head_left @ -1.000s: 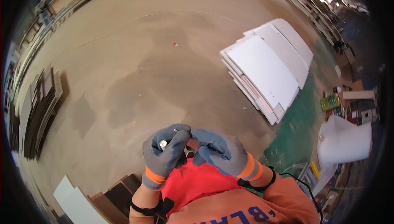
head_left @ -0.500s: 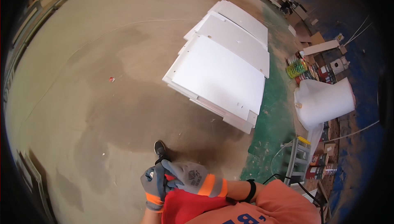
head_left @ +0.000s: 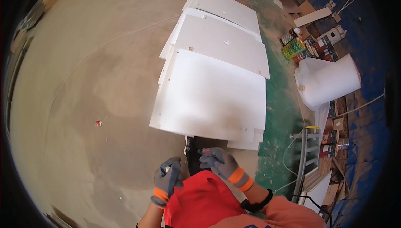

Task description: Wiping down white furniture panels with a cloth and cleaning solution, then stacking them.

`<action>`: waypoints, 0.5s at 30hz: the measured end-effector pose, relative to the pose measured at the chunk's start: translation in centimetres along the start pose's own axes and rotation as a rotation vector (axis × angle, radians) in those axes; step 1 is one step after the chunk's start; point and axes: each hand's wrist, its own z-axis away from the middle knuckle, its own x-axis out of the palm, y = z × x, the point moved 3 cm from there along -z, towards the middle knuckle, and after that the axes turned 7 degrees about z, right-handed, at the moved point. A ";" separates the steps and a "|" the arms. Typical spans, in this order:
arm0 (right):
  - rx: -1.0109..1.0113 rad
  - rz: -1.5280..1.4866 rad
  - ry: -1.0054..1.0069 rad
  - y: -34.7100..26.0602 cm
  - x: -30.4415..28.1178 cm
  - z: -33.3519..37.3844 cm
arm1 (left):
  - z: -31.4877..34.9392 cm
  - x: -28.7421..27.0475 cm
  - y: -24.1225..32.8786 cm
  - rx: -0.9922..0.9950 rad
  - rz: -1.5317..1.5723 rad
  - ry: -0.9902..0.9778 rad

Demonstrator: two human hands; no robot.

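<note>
Both my hands wear grey work gloves with orange cuffs and are held apart in front of a red apron (head_left: 200, 198). My left hand (head_left: 168, 175) is closed, its fingers curled; a small pale spot shows among them, too small to name. Farther right, my right hand (head_left: 221, 163) has its fingers pinched together, with a small reddish bit at their tips that I cannot make out. Just beyond the hands stands a stack of white boards (head_left: 213, 94), its panels overlapping unevenly. Several boards have small round holes.
To the right lie a large roll of white foam wrap (head_left: 328, 81), a grey ladder (head_left: 309, 148), several paint cans (head_left: 328, 144) and a yellow-green roll (head_left: 293, 49). A green strip (head_left: 277, 123) runs along the floor beside the stack. A small red scrap (head_left: 98, 123) lies on the floor at left.
My hands, together before, have separated, the right one moving right and forward. The board stack now appears closer to me, and my view has turned.
</note>
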 end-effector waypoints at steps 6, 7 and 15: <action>0.279 -0.205 0.125 5.2 -12.4 -18.5 | -18.5 1.9 -2.7 -0.058 -0.164 0.051; 0.334 -0.200 0.137 6.6 -14.1 -21.9 | -21.4 2.9 -3.3 -0.095 -0.087 0.089; 0.344 -0.217 0.071 8.2 -19.2 -43.5 | -44.0 4.7 -5.4 -0.084 0.171 0.096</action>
